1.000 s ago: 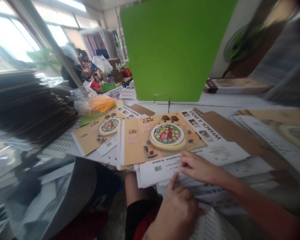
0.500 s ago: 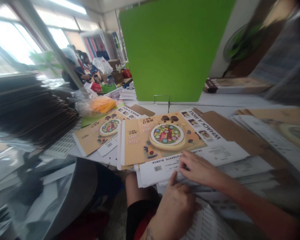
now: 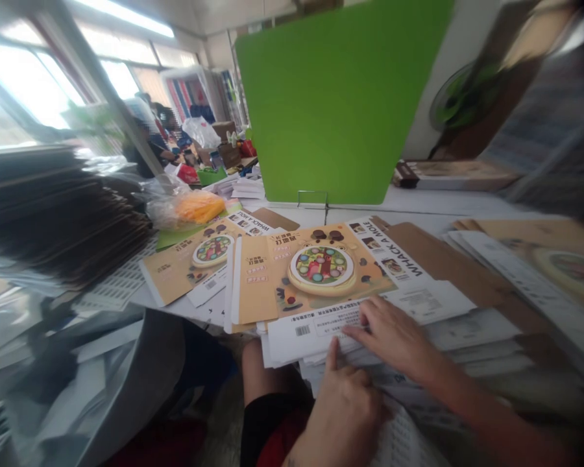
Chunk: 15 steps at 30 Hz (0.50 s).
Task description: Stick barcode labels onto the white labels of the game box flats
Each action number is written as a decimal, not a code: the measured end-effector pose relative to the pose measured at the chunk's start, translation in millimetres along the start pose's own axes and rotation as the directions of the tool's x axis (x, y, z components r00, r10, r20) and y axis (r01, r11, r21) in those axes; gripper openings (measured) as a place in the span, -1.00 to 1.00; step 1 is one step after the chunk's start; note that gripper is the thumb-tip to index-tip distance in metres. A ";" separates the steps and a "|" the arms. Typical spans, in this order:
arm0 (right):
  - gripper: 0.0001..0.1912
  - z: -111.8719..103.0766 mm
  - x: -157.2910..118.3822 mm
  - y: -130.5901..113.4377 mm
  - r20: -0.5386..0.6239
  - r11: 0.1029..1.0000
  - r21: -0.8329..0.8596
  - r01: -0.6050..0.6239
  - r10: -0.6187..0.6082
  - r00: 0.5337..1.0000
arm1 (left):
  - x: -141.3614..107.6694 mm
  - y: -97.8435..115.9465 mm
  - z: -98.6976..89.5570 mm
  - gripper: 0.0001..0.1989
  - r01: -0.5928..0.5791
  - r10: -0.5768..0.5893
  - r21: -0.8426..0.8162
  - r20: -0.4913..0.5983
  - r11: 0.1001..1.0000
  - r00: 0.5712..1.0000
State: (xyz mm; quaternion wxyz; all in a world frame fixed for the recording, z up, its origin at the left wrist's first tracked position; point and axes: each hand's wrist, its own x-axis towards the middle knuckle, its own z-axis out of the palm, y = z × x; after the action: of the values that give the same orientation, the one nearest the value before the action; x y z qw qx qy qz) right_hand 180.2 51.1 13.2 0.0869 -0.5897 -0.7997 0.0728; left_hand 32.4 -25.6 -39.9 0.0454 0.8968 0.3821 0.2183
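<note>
A flattened printed carton (image 3: 328, 259), marked WHACK A MOLE with a pizza picture, lies on a stack in front of me. My right hand (image 3: 389, 334) rests on its white printed flap, fingertips touching the surface and thumb stretched out apart from the fingers. Just below, my left hand (image 3: 348, 395) has its index finger extended to the flap's lower edge, near a small greenish mark. Its other fingers are curled over a sheet of labels (image 3: 403, 438) with rows of print, partly hidden under the hand.
Another flat carton (image 3: 194, 263) lies to the left, and more are stacked at right (image 3: 555, 253). A green board (image 3: 335, 104) stands behind. At left are a tall cardboard pile (image 3: 53, 214), an orange bag (image 3: 199, 209) and a grey bin (image 3: 146, 370) holding paper scraps.
My right hand's thumb and fingers have spread from a pinch and now lie on the flap. My left index finger stays at the flap's edge. The view has shifted slightly.
</note>
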 end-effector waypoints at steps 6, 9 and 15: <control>-0.70 13.5 -1.6 1.2 -0.104 0.997 0.077 0.007 0.001 0.995 | -7.9 1.6 -9.1 -0.76 0.051 -0.051 0.002 0.002 0.999 0.999; -0.78 17.8 -1.7 41.2 -0.145 0.984 0.177 0.020 0.006 0.989 | -9.8 2.1 -12.6 -0.74 0.023 -0.024 -0.030 -0.042 0.999 0.999; -0.72 -5.6 -33.4 184.4 -0.429 0.971 0.057 -0.232 0.234 0.873 | -8.5 1.6 3.9 -0.71 -0.050 0.033 -0.081 -0.203 0.995 0.979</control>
State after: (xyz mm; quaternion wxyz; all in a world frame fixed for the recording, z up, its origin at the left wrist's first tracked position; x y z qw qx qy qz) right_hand 362.7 73.5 -23.5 0.2537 -0.6828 -0.6834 -0.0484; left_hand 29.9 -32.4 -46.0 0.0403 0.8751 0.3562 0.3252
